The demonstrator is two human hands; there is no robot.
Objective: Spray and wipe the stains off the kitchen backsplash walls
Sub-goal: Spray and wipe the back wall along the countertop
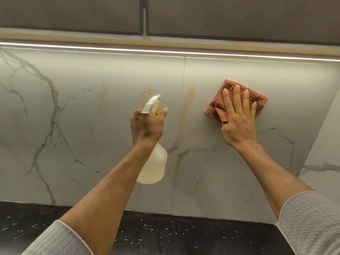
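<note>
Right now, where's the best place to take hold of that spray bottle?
By the narrow neck under the white trigger head, coming from behind, as the left hand does on the spray bottle: the neck fits a fist, and the wide body hangs below.

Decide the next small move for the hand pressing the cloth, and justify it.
Probably slide the right hand and orange cloth leftward onto the brown streak beside the panel seam: droplets already wet that patch, and the streak remains unwiped.

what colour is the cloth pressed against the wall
The cloth is rusty orange-red with a fine woven check, seen in the head view under the right hand.
</note>
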